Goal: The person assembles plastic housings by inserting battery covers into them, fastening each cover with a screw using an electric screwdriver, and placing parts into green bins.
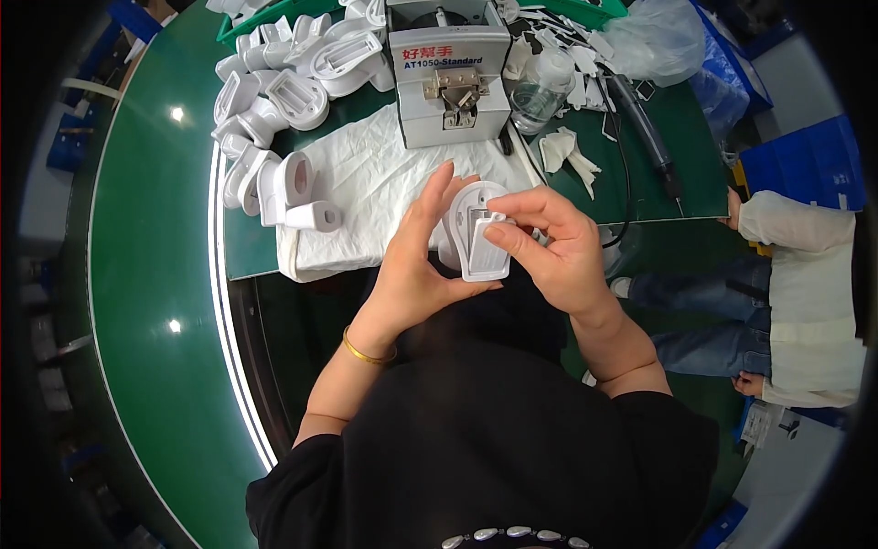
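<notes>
A white plastic housing [463, 203] with a rounded top is in my left hand [402, 265], whose fingers wrap its left side and whose thumb runs along its bottom edge. My right hand [565, 252] pinches the upper end of a white rectangular cover [489, 252] with thumb and forefinger. That cover lies at a slight tilt over the housing's recess; whether it is seated, I cannot tell. Left of my hands, more white housings [299, 178] stand at the edge of a white cloth [357, 174].
A grey machine [453, 114] with a metal fitting stands at the back of the green table. Many white housings [343, 55] are heaped to its left. On the right are a see-through container [541, 91], white scraps [569, 157] and a corded electric screwdriver [645, 123]. Beyond stands a person in a pale jacket [814, 302].
</notes>
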The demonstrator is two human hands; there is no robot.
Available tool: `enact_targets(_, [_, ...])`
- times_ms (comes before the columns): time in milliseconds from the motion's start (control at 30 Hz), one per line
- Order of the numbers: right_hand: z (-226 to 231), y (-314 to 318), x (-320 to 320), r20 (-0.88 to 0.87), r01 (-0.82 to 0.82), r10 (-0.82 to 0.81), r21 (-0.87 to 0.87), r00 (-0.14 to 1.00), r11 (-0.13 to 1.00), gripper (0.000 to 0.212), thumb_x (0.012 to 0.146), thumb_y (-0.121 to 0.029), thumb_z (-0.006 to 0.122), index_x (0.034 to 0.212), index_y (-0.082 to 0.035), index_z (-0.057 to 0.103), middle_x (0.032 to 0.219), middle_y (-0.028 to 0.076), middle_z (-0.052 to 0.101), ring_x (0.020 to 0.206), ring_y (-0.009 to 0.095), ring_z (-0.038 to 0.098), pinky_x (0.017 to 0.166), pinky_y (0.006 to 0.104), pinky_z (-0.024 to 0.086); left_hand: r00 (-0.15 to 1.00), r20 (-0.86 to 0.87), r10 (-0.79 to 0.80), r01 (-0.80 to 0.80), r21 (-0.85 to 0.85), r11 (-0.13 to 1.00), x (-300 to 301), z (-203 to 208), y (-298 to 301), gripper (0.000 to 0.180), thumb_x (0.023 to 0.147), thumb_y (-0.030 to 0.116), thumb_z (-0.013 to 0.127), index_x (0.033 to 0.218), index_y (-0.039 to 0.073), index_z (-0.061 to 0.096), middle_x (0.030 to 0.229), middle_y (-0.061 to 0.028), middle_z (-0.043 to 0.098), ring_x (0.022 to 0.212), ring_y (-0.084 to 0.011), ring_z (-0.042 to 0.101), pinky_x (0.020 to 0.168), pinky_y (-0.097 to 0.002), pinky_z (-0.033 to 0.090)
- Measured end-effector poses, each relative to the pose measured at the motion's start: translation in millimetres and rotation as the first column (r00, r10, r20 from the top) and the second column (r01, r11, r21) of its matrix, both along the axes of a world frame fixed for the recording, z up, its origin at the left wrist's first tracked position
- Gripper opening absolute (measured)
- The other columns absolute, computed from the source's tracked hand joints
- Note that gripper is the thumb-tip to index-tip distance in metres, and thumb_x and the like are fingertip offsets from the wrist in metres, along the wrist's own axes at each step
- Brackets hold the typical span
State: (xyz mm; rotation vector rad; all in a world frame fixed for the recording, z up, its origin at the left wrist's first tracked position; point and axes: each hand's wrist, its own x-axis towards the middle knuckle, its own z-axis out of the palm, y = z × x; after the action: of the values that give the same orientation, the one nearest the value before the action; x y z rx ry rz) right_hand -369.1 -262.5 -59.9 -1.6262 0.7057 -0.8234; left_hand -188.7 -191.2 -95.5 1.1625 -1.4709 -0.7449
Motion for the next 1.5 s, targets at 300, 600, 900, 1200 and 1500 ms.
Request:
enact_targets(300, [-21,2,5,0.195,-0.115,0.086,0.146,0.977,0.983,0.053,0.093,-0.008,0.066,0.141,0.0,0.046,0.142,0.014,0.049,0.121,0.019,0.053,0.099,0.0311,0.043,0.99,0.14,0.013,0.003,-0.114,0.993,4,-4,1,0.117,0.057,0.015,0.093,0.153,0.008,0.027,0.146,-0.0146,0.048,0.136,-0.0353,0.044,0.111,-0.0435,0.037])
enact_targets(600, [-12,3,10,0.372,-0.161,0.018,0.356,0.928,0.92,0.079,0.084,-0.001,0.071,0.15,0.0,0.028,0.137,0.019,0.049,0.123,0.022,0.051,0.105,0.0345,0.041,0.858,-0.494,-0.14,0.162,0.002,0.987,0,13,7,0.1,0.082,0.008,0.077,0.157,0.006,0.011,0.152,-0.0255,0.036,0.146,-0.0329,0.028,0.115,-0.0437,0.029])
enact_targets(900, [-21,3,15,0.286,-0.116,0.091,0.071,0.954,0.991,0.076,0.085,-0.001,0.07,0.148,0.001,0.028,0.137,0.018,0.048,0.123,0.023,0.05,0.106,0.0353,0.04,0.917,-0.4,-0.015,0.044,0.063,0.997,-1,13,8,0.076,0.091,0.004,0.066,0.152,0.002,0.021,0.138,-0.0187,0.05,0.129,-0.0255,0.049,0.108,-0.0383,0.039])
enact_targets(1200, [-22,-8,9,0.25,-0.113,0.019,0.365,0.968,0.924,0.082,0.083,-0.001,0.074,0.15,-0.004,0.026,0.131,0.014,0.055,0.116,0.02,0.056,0.1,0.0337,0.045,0.99,0.139,-0.017,0.034,-0.12,0.992,2,-2,4,0.118,0.059,0.02,0.094,0.152,0.005,0.023,0.152,-0.0189,0.036,0.138,-0.0394,0.039,0.109,-0.045,0.038])
enact_targets(1500, [-58,-198,-116,-0.28,0.088,-0.943,-0.95,0.18,0.299,0.058,0.087,-0.037,0.071,0.139,-0.017,0.051,0.115,0.014,0.065,0.099,0.033,0.064,0.091,0.0413,0.051,0.962,0.262,0.074,-0.066,-0.041,0.997,5,-14,1,0.091,0.058,0.016,0.091,0.137,0.007,0.046,0.136,-0.0164,0.052,0.125,-0.0385,0.049,0.103,-0.045,0.043])
